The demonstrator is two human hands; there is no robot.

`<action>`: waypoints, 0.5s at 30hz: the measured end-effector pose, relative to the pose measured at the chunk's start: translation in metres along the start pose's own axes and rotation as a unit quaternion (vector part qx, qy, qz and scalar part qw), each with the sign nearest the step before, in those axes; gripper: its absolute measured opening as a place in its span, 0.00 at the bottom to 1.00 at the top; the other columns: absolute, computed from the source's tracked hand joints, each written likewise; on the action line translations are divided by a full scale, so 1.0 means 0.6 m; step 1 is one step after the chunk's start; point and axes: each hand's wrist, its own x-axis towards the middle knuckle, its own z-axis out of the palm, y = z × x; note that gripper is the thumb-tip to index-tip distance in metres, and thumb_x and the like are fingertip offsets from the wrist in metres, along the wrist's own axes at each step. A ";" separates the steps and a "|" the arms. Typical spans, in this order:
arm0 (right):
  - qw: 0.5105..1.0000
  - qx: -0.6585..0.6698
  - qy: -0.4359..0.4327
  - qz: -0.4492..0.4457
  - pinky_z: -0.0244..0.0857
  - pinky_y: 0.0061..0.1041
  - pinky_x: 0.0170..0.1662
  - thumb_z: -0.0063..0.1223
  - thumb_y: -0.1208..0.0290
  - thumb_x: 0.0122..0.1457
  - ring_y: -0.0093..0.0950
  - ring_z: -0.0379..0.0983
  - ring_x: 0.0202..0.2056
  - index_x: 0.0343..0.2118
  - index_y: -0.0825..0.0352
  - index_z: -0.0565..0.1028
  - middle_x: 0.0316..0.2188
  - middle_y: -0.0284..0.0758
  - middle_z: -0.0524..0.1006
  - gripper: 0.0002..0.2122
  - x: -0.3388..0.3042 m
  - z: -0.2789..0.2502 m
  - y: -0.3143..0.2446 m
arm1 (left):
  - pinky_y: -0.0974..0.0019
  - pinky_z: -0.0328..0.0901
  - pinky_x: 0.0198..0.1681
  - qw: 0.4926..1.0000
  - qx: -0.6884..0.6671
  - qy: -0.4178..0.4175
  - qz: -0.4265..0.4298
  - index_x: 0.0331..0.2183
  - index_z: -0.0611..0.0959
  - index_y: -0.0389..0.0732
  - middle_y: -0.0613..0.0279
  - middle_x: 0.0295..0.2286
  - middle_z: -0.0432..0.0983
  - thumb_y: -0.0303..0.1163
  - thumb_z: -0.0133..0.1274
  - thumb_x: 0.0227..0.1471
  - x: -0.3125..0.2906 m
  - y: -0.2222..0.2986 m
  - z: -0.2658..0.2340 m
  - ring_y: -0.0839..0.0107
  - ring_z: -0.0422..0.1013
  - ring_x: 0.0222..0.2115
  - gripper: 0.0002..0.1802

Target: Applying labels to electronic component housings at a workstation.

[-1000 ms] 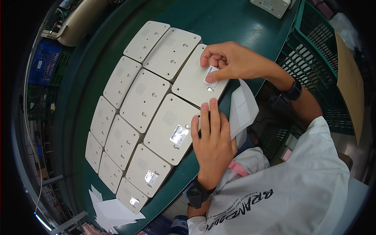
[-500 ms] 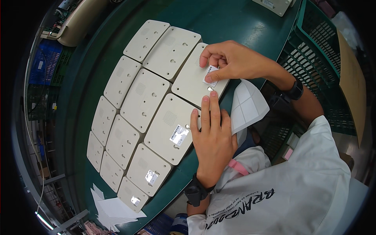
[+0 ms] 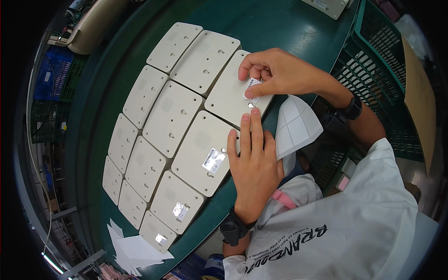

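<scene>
My right hand (image 3: 280,72) is closed in a pinch at a small white printed label (image 3: 253,87). Its thumb lies on that label, against the upper right cream plastic housing (image 3: 225,95). Below it, my left hand (image 3: 254,163) rests with fingers stretched over the edges of this housing and the neighbouring housing (image 3: 189,154). A white label sheet (image 3: 298,126), curled and divided into squares, sticks out beside the left index finger, held at that hand; the thumb is hidden. The neighbouring housing carries a label (image 3: 213,161) near a keyhole slot.
Several similar housings (image 3: 173,116) lie in rows on the green table (image 3: 280,28); two nearer ones bear labels. Loose white papers (image 3: 135,252) lie at the lower left. A green crate (image 3: 380,51) and a cardboard sheet (image 3: 420,102) stand at the right.
Both hands stay almost in place, the right thumb still on the label. The label sheet has shifted very slightly to the right.
</scene>
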 end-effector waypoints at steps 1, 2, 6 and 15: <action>1.000 0.002 -0.001 0.004 0.53 0.15 0.25 0.71 0.70 0.52 0.12 0.59 0.24 0.39 0.70 0.77 0.24 0.24 0.68 0.16 0.000 0.000 0.000 | 0.46 0.52 0.63 1.000 -0.003 -0.001 0.000 0.38 0.81 0.31 0.43 0.62 0.63 0.28 0.57 0.39 0.000 0.000 0.000 0.52 0.59 0.63 0.20; 1.000 -0.001 0.000 0.003 0.53 0.15 0.25 0.71 0.70 0.51 0.12 0.59 0.24 0.39 0.70 0.77 0.24 0.23 0.68 0.16 0.000 0.001 0.000 | 0.46 0.52 0.63 1.000 -0.002 0.000 0.000 0.38 0.81 0.31 0.43 0.62 0.63 0.28 0.57 0.38 0.000 0.000 0.000 0.52 0.59 0.63 0.20; 1.000 -0.011 0.004 0.000 0.53 0.15 0.25 0.71 0.69 0.51 0.12 0.59 0.23 0.39 0.69 0.77 0.23 0.23 0.68 0.16 0.000 0.003 0.000 | 0.46 0.52 0.63 1.000 -0.002 -0.001 0.002 0.37 0.82 0.31 0.43 0.62 0.63 0.28 0.58 0.38 0.001 -0.001 -0.003 0.52 0.59 0.63 0.20; 1.000 0.009 -0.006 0.007 0.53 0.15 0.25 0.71 0.69 0.51 0.12 0.59 0.23 0.39 0.70 0.77 0.23 0.23 0.67 0.16 0.000 -0.001 -0.001 | 0.46 0.53 0.62 1.000 -0.012 -0.003 0.003 0.38 0.82 0.32 0.44 0.61 0.63 0.27 0.58 0.36 0.004 -0.003 -0.006 0.51 0.60 0.63 0.21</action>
